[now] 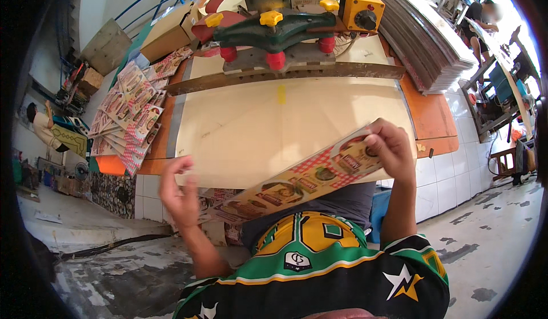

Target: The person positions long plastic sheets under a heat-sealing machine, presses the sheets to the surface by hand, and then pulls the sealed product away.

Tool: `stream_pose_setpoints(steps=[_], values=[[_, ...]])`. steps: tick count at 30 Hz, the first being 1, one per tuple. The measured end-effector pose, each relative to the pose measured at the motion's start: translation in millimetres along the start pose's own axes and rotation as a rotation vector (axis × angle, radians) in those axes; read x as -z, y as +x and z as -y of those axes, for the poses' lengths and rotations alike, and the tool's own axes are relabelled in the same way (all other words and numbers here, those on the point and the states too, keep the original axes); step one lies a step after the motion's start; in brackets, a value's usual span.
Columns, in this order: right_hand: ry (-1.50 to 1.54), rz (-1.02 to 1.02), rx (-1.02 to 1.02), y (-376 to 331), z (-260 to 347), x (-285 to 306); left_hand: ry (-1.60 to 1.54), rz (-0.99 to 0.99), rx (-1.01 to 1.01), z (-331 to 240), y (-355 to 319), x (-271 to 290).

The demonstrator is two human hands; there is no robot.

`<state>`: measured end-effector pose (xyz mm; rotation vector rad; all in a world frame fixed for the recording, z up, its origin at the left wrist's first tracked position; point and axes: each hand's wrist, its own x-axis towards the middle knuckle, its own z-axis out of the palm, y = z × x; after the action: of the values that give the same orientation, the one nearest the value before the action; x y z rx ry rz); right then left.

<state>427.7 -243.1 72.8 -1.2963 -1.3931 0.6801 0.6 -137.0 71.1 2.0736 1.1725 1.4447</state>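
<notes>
My right hand (394, 149) pinches the upper right end of a long printed plastic strip (308, 183) with food pictures and red checks. The strip slants down to the left across the front edge of a cream-coloured work board (240, 125). My left hand (180, 192) is raised near the strip's lower left end, fingers apart and slightly smeared, holding nothing that I can see. Below the board's front edge, more printed pieces (220, 196) show in part behind the strip. A heat-press machine (277, 33) with a green frame, yellow knobs and red feet stands beyond the board.
A loose pile of printed packets (131, 105) covers the table's left side, beside a cardboard box (170, 32). A rusty metal bar (285, 75) crosses the board's far side. Tall stacked sheets (422, 33) stand at right. Another person (484, 19) sits far right.
</notes>
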Motion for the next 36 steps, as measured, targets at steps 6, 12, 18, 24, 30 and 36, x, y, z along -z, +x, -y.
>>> stream_pose_setpoints(steps=[6, 12, 18, 24, 30, 36], values=[[-0.185, 0.154, 0.206, -1.3, 44.0, -36.4, -0.189, 0.372, -0.167, -69.1, 6.4, -77.0], [-0.134, 0.273, 0.236, -4.7, 49.4, -56.2, -0.208, 0.501, -0.283, -104.9, 20.2, -94.1], [-0.085, 0.312, 0.281, -7.0, 48.2, -59.8, -0.346, 0.492, -0.168, -105.1, 16.1, -96.0], [-0.080, 0.369, 0.319, -9.8, 47.4, -61.4, -0.477, 0.580, -0.073, -103.4, 15.9, -88.9], [-0.059, 0.392, 0.381, -9.4, 44.4, -63.0, -0.640, 0.655, 0.023, -100.9, 13.5, -90.6], [-0.027, 0.397, 0.407, -9.5, 43.2, -65.7, -0.695, 0.712, 0.075, -99.5, 11.7, -89.2]])
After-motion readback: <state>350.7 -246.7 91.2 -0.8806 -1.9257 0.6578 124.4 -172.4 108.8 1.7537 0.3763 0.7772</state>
